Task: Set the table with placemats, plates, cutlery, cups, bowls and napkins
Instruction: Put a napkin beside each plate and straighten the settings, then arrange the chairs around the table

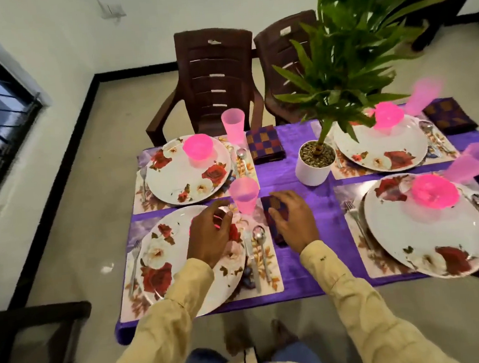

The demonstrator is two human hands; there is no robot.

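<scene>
The left hand [211, 238] arches over the near-left plate [164, 261], fingers curled down around a pink bowl [218, 220] that stands on the plate's far right part; only slivers of pink show under the palm. The right hand [296, 222] lies on a dark checked napkin [278, 237], fingers spread and slightly bent, tips at the napkin's far end. This napkin lies on the purple cloth [310, 261], just right of the near-left placemat [271, 267]. A pink cup [243, 195] stands upright at that placemat's far right corner, between the two hands. On the placemat a fork [134, 264] lies left of the plate, and a knife [251, 260] and spoon [260, 242] lie right of it. The far-left plate [186, 179] carries a far-left bowl [198, 150], with a far-left cup [233, 124] beyond its right edge and a far-left napkin [265, 143] just right of that. A white pot [314, 161] with a green plant stands in the table's middle. On the right, the near-right plate [425, 232] and far-right plate [381, 147] each hold a pink bowl, with pink cups and cutlery beside them; a far-right napkin [448, 116] lies at the far corner. Two brown chairs [215, 77] stand at the far side.
</scene>
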